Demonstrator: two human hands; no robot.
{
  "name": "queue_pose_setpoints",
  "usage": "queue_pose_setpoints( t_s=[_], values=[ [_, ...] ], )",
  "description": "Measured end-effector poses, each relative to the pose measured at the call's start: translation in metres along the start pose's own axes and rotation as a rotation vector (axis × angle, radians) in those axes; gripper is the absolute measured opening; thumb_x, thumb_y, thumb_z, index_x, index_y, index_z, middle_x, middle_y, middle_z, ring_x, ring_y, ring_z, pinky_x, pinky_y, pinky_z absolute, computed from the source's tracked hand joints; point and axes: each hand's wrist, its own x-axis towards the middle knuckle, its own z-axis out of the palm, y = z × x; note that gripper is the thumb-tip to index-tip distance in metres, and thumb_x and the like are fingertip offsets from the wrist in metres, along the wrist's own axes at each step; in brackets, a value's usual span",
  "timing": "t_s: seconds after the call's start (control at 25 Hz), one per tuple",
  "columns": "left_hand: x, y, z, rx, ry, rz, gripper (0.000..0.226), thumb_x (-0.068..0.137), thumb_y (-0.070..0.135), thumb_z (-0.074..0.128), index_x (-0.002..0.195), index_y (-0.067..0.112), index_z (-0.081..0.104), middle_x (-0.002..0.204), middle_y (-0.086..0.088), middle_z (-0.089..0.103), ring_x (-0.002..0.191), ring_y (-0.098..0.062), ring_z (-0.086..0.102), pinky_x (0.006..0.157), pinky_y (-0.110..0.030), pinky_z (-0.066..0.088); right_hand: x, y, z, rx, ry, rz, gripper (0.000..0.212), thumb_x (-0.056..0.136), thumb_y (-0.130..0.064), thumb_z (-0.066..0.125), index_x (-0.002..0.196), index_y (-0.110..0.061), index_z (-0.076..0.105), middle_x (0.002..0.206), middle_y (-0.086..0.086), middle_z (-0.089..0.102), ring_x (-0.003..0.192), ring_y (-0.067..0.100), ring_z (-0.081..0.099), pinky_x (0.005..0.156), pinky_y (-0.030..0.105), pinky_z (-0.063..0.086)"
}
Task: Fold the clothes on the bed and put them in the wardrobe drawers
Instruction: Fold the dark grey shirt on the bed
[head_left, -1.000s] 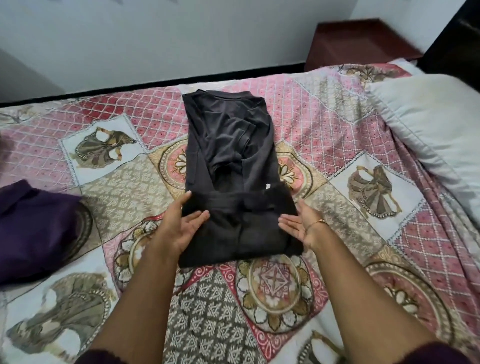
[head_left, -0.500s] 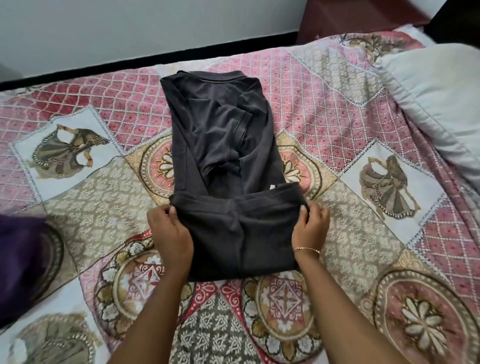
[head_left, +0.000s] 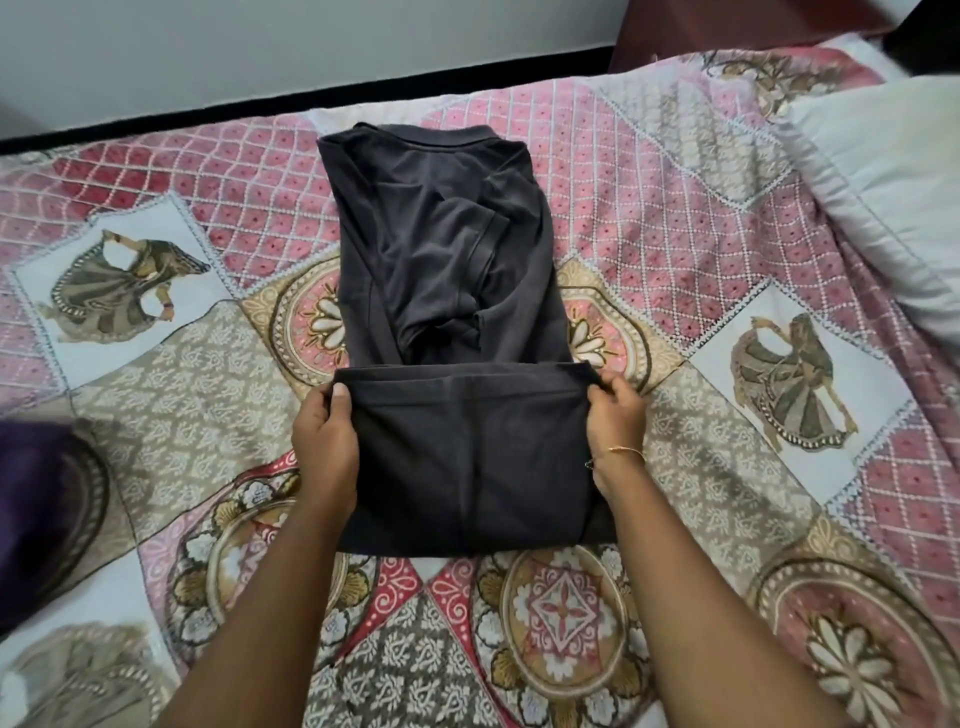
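A dark grey shirt (head_left: 441, 249) lies lengthwise on the patterned bedspread (head_left: 675, 208), sleeves folded in, collar at the far end. Its near part is doubled over into a flap whose fold edge runs across the middle. My left hand (head_left: 324, 441) grips the flap's left corner, thumb on top. My right hand (head_left: 615, 426), with a thin gold bangle at the wrist, pinches the flap's right corner. The flap is raised a little off the bed between both hands.
A dark purple garment (head_left: 36, 509) lies at the left edge of the bed. A white pillow (head_left: 893, 208) sits at the right. A dark red wooden piece of furniture (head_left: 727, 26) stands beyond the bed's far right corner, next to the wall.
My hands went from resting flat beside the folded flap to gripping its two far corners. The flap now lifts slightly. The view has shifted closer over the shirt.
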Motion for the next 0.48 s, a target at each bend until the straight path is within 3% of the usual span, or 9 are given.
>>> queue_pose_setpoints(
  t_s=[0.12, 0.24, 0.36, 0.48],
  values=[
    [-0.001, -0.004, 0.004, 0.396, 0.11, 0.009, 0.035, 0.098, 0.032, 0.044, 0.114, 0.002, 0.052, 0.111, -0.017, 0.061, 0.102, -0.031, 0.055, 0.082, -0.035, 0.039, -0.002, 0.004, 0.001, -0.447, -0.077, -0.178, 0.033, 0.094, -0.016, 0.05, 0.124, -0.003, 0.058, 0.123, 0.02, 0.051, 0.113, 0.033, 0.05, 0.089, 0.028, 0.031],
    [-0.029, -0.005, 0.003, 0.543, 0.103, -0.007, 0.058, 0.091, 0.052, 0.047, 0.123, 0.004, 0.045, 0.119, -0.017, 0.058, 0.108, -0.035, 0.055, 0.086, -0.04, 0.041, -0.02, 0.009, -0.001, -0.455, -0.043, -0.184, 0.045, 0.094, -0.029, 0.051, 0.133, -0.006, 0.05, 0.124, 0.02, 0.048, 0.113, 0.034, 0.048, 0.092, 0.032, 0.033],
    [-0.053, -0.01, -0.006, 0.662, 0.066, -0.047, 0.065, 0.086, 0.059, 0.049, 0.122, 0.005, 0.045, 0.114, -0.017, 0.06, 0.104, -0.038, 0.057, 0.08, -0.041, 0.042, -0.038, 0.012, -0.01, -0.542, -0.068, -0.077, 0.054, 0.092, -0.043, 0.049, 0.131, -0.005, 0.046, 0.121, 0.018, 0.056, 0.111, 0.035, 0.053, 0.085, 0.038, 0.042],
    [-0.06, -0.015, -0.024, 0.724, -0.065, -0.159, 0.052, 0.086, 0.045, 0.056, 0.116, 0.003, 0.051, 0.108, -0.017, 0.061, 0.098, -0.037, 0.057, 0.08, -0.04, 0.043, -0.049, 0.007, -0.028, -0.608, -0.158, 0.092, 0.066, 0.082, -0.059, 0.055, 0.119, -0.005, 0.045, 0.114, 0.016, 0.061, 0.104, 0.035, 0.059, 0.078, 0.037, 0.045]
  ],
)
